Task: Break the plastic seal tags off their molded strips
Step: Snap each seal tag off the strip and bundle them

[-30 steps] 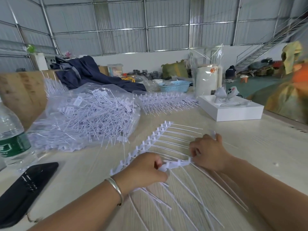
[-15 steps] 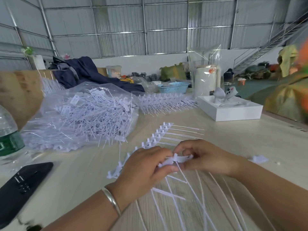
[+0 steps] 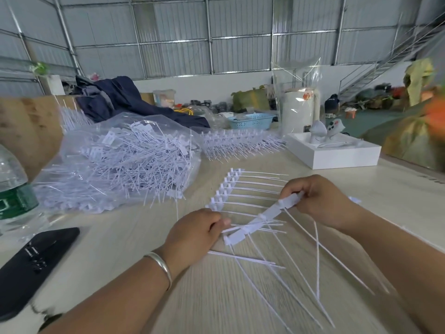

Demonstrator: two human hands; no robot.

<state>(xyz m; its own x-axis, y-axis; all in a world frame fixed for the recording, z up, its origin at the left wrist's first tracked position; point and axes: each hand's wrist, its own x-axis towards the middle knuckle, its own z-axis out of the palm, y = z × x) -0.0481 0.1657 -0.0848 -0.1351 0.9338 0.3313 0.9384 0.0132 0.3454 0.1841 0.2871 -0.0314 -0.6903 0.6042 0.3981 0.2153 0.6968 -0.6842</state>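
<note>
Warehouse shed, pale wood worktop [image 3: 313, 196]. My right hand [image 3: 320, 198] pinches one end of a short broken-off run of seal tags [image 3: 262, 216], held just above the worktop; my left hand [image 3: 195, 235] has its fingers curled at the other end, grip on the thin tails there hidden, seems pinched. Between and just beyond both hands lies the molded strip [image 3: 225, 189] with tags attached, tails pointing toward my right hand. Past my left hand sits a bag of loose tags [image 3: 120, 165]. Judgement: tags are very light, thin brittle plastic at the joints, tails whippy and slick; best grip is on the flat blocky heads near the joint, then bend to snap.
</note>
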